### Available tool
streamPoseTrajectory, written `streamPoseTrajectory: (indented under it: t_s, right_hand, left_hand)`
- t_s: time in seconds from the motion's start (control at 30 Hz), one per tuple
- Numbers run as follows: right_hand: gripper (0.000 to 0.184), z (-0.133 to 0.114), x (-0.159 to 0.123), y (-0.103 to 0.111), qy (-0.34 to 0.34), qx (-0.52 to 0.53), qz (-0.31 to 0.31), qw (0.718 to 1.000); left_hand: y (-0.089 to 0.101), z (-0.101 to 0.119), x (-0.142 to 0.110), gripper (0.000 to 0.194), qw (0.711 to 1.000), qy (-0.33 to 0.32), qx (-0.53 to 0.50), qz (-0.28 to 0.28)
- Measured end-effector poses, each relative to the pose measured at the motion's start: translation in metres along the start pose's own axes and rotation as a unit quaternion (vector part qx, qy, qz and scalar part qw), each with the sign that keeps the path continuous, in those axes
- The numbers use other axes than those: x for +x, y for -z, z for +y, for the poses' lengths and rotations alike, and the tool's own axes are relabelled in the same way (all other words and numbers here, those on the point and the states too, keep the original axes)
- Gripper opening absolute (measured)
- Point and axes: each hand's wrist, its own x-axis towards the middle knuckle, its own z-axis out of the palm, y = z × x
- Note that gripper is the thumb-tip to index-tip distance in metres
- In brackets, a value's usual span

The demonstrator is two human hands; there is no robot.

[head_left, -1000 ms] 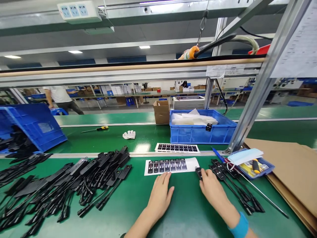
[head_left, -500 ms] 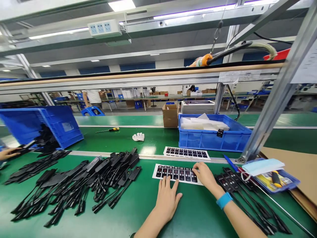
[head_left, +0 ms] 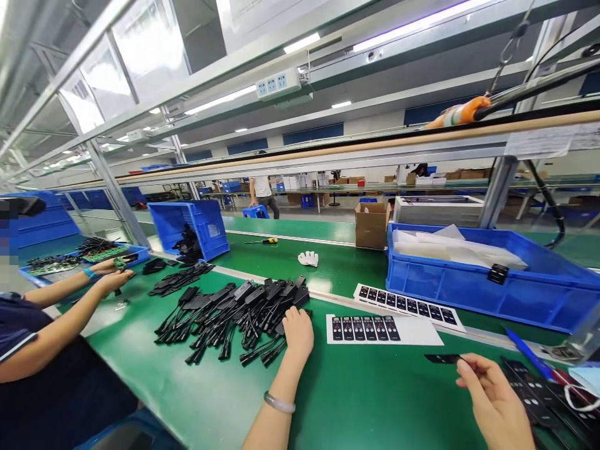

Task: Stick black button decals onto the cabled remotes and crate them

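Note:
My left hand reaches into the pile of black cabled parts on the green belt, its fingers curled down among them; whether it grips one is hidden. My right hand pinches a small black label between thumb and finger, held just above the belt at the lower right. A white sheet of black labels lies between my two hands. A second label sheet lies just beyond it.
A co-worker's hands work at the left beside a tipped blue crate. A blue bin of white bags stands at the right. A cardboard box, a white glove and a screwdriver lie on the far belt.
The view has swung left. My left hand moved from beside the label sheet into the black parts pile. My right hand left the sheet and now holds one peeled label.

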Motion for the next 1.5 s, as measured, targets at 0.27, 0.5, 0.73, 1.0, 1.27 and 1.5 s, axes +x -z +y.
streamPoseTrajectory:
  t_s: [0.27, 0.5, 0.73, 1.0, 1.27, 1.5]
  right_hand:
    - [0.041, -0.002, -0.016, -0.009, 0.01, 0.039, -0.042, 0.998]
    - [0.033, -0.011, -0.025, -0.009, -0.001, 0.083, -0.083, 0.993]
    - [0.028, -0.014, -0.03, -0.012, -0.01, 0.139, -0.11, 0.984]
    - [0.031, -0.023, -0.036, -0.015, -0.019, 0.105, -0.145, 0.984]
    - [0.029, -0.022, -0.046, -0.02, -0.014, 0.061, -0.158, 0.985]
    - [0.031, -0.021, -0.049, -0.022, -0.02, 0.05, -0.177, 0.983]
  left_hand:
    - [0.012, 0.019, -0.017, 0.032, 0.993, -0.042, -0.091, -0.06]
    - [0.014, 0.053, -0.051, 0.046, 0.837, -0.07, -0.486, -0.24]
    - [0.005, 0.082, -0.096, 0.037, 0.581, 0.034, -0.688, -0.433]
    - [0.001, 0.093, -0.122, 0.049, 0.59, 0.011, -0.653, -0.474]
    - [0.013, 0.092, -0.123, 0.06, 0.475, 0.052, -0.697, -0.534]
    - [0.011, 0.092, -0.125, 0.065, 0.459, 0.042, -0.694, -0.553]
